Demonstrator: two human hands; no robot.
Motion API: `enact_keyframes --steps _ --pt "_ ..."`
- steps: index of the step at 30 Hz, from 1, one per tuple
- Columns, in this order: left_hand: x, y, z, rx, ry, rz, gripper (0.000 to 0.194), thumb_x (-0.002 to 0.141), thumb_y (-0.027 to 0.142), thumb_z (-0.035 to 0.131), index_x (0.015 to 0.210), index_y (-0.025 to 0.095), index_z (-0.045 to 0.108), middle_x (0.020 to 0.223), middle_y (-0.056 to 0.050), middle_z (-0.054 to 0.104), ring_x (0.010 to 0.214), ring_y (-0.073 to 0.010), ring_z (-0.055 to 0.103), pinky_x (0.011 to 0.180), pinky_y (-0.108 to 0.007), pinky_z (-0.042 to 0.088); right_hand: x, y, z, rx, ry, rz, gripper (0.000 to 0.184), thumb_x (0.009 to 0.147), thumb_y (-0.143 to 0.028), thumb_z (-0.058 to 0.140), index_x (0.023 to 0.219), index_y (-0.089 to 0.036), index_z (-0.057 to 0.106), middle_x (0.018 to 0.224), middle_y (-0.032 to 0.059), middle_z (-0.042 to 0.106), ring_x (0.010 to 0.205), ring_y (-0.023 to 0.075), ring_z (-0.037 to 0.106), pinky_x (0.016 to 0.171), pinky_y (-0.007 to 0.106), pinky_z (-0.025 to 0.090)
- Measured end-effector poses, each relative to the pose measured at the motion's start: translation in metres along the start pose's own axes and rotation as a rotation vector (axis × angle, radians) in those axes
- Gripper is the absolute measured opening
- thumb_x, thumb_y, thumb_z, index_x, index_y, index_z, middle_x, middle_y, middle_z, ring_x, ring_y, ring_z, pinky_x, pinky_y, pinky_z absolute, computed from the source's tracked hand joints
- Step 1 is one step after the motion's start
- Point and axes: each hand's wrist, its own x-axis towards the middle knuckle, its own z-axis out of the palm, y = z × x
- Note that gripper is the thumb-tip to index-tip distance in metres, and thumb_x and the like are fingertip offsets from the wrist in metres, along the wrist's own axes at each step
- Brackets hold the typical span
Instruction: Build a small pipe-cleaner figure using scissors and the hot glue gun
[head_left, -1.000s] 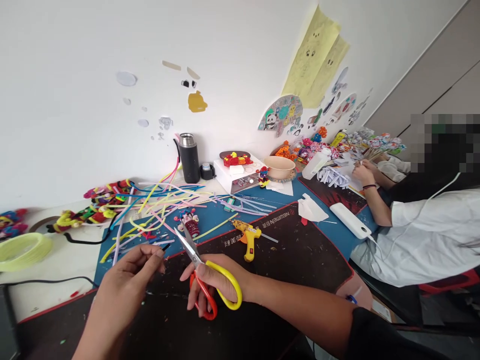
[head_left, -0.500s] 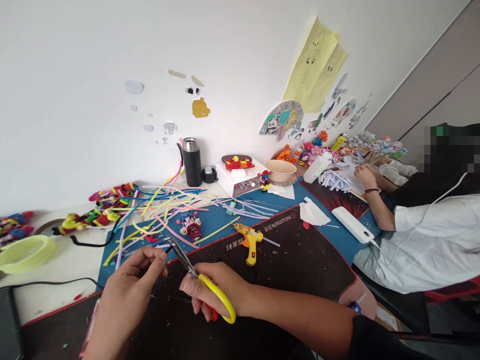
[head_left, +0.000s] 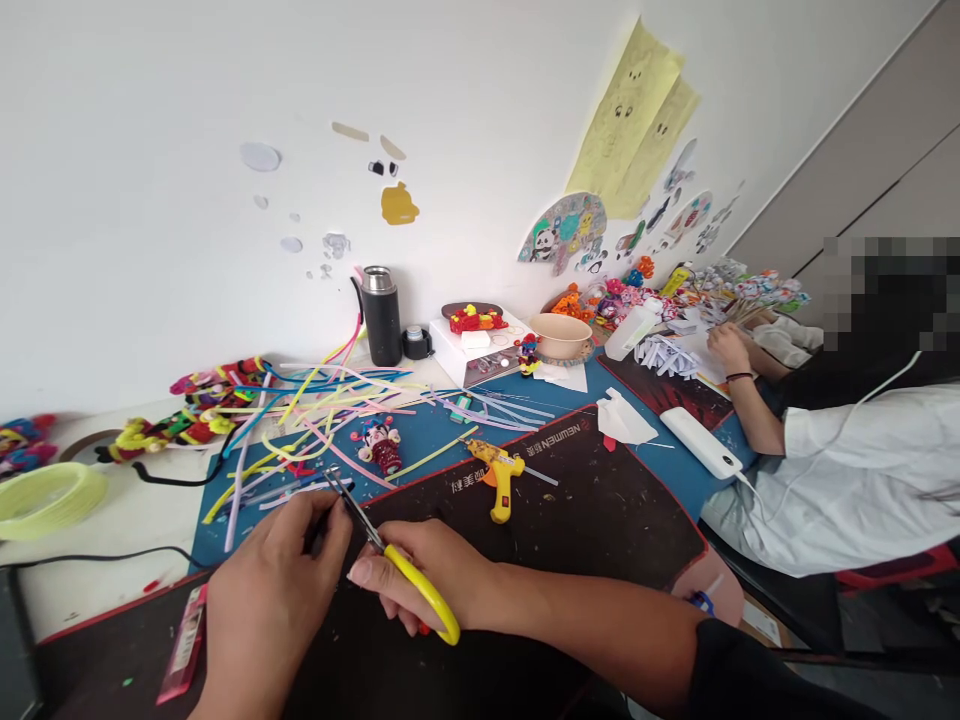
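My right hand (head_left: 424,575) grips yellow and red scissors (head_left: 397,565), their blades closed and pointing up-left over the black mat (head_left: 600,510). My left hand (head_left: 277,590) is pinched on a small dark piece I cannot make out, right at the blade tips near the mat's left edge. Just beyond the blades lie loose coloured strips (head_left: 315,420) and a small red figurine (head_left: 381,445) on the blue mat (head_left: 442,420).
A yellow glue gun (head_left: 499,475) lies on the black mat. A dark flask (head_left: 380,315), a white box (head_left: 480,350) and a bowl (head_left: 559,335) stand by the wall. Another person (head_left: 825,450) works at the right. A yellow coil (head_left: 45,497) lies far left.
The scissor blades have closed. My right hand has turned so the red handle is mostly hidden, and my left hand has moved in against the blade tips.
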Motion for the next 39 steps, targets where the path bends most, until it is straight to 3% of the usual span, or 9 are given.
enact_keyframes --steps 6,10,17,27,34,39 --pt "-0.004 -0.012 0.001 0.304 0.051 0.405 0.034 0.108 0.029 0.043 0.095 0.024 0.075 0.09 -0.008 0.081 0.079 -0.0273 0.073 0.064 -0.037 0.038 0.001 -0.002 0.0 -0.055 0.004 0.0 0.048 0.102 -0.067 0.069 0.089 -0.022 0.056 0.066 -0.0063 0.06 0.047 0.0089 0.055 0.049 0.021 0.042" --pt "-0.002 -0.016 -0.001 0.464 0.015 0.579 0.049 0.108 0.016 0.032 0.094 0.022 0.078 0.094 -0.01 0.082 0.08 -0.0283 0.07 0.063 -0.04 0.034 0.0 -0.003 0.001 -0.076 0.019 -0.009 0.048 0.102 -0.067 0.07 0.087 -0.023 0.055 0.058 -0.0076 0.056 0.046 0.011 0.055 0.048 0.022 0.042" --pt "-0.001 -0.025 0.008 0.362 0.03 0.442 0.035 0.106 0.022 0.04 0.1 0.022 0.075 0.085 -0.008 0.079 0.081 -0.0273 0.074 0.062 -0.035 0.04 -0.003 -0.011 -0.003 -0.148 0.009 0.022 0.048 0.102 -0.065 0.071 0.086 -0.023 0.056 0.055 -0.009 0.055 0.045 0.0107 0.054 0.05 0.021 0.041" --pt "0.003 -0.025 0.004 0.411 0.009 0.502 0.048 0.114 0.031 0.031 0.089 0.022 0.072 0.081 -0.008 0.078 0.072 -0.0253 0.075 0.06 -0.037 0.043 0.0 -0.015 -0.004 -0.175 -0.003 0.091 0.047 0.099 -0.064 0.074 0.083 -0.024 0.057 0.048 -0.0094 0.051 0.044 0.0124 0.053 0.052 0.022 0.039" --pt "0.005 -0.051 0.011 0.403 -0.173 0.479 0.036 0.109 0.03 0.041 0.101 0.023 0.075 0.094 -0.009 0.082 0.081 -0.0262 0.078 0.064 -0.036 0.046 0.003 -0.014 -0.005 -0.219 -0.024 0.163 0.048 0.099 -0.066 0.072 0.083 -0.024 0.056 0.046 -0.0092 0.052 0.044 0.0135 0.055 0.053 0.023 0.041" --pt "0.006 -0.055 0.013 0.415 -0.181 0.442 0.038 0.11 0.032 0.041 0.097 0.024 0.076 0.092 -0.008 0.081 0.08 -0.026 0.077 0.062 -0.035 0.045 0.01 -0.006 -0.004 -0.225 -0.023 0.171 0.046 0.102 -0.061 0.069 0.08 -0.024 0.053 0.051 -0.009 0.054 0.04 0.0112 0.053 0.049 0.022 0.039"
